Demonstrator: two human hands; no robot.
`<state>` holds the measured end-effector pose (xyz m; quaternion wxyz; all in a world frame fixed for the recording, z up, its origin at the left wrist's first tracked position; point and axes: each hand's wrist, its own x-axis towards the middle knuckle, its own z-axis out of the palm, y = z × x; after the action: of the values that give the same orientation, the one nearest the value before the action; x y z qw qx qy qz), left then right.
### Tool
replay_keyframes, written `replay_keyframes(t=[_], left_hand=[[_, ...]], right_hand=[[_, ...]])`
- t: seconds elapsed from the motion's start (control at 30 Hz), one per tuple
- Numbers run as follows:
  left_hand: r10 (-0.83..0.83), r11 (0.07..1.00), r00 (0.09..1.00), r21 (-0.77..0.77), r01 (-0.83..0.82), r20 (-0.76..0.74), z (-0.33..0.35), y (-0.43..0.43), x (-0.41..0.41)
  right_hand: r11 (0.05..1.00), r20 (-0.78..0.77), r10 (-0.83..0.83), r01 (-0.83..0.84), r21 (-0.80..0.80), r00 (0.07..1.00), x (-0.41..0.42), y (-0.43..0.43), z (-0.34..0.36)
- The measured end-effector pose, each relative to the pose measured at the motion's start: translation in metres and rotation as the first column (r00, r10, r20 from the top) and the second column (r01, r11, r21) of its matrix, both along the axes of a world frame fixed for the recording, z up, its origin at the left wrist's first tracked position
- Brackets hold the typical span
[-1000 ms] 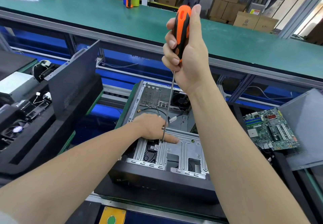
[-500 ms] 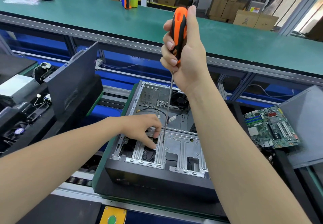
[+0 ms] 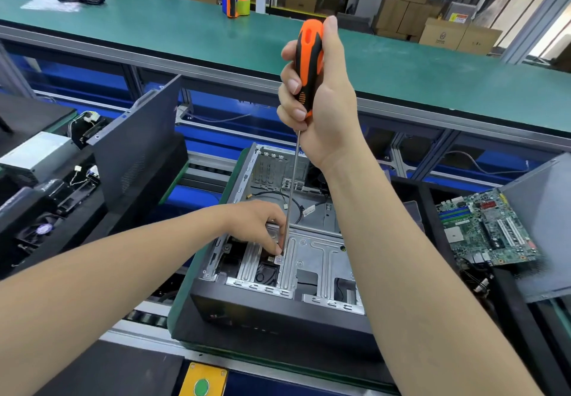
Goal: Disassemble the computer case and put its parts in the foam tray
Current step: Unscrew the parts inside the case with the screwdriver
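Now left hand (image 3: pixel 255 225) curled at screwdriver (image 3: pixel 309 55) tip, right hand (image 3: pixel 330 102) still gripping.

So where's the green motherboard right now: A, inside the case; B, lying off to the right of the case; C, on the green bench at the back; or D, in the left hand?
B: the motherboard lies outside the computer case, off to its right.

Room at the rear
The computer case (image 3: pixel 278 318) stands open above; its drive cage (image 3: pixel 318 259) and the screwdriver (image 3: pixel 309 55) block the front.
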<state>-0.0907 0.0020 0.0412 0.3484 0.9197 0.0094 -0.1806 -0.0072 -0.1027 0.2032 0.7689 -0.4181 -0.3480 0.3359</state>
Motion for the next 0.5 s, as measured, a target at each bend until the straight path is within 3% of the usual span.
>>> replay_keyframes(t=[0.2, 0.5], left_hand=[[-0.105, 0.994, 0.989, 0.013, 0.107, -0.106, 0.0088, -0.0024, 0.0059], [-0.081, 0.997, 0.982, -0.008, 0.081, -0.168, 0.0028, 0.0015, 0.0087]], right_hand=[[1.0, -0.015, 0.01, -0.01, 0.012, 1.0, -0.0028, 0.0002, -0.0015], [1.0, -0.028, 0.026, -0.026, 0.01, 0.999, -0.0041, -0.0011, -0.0044]])
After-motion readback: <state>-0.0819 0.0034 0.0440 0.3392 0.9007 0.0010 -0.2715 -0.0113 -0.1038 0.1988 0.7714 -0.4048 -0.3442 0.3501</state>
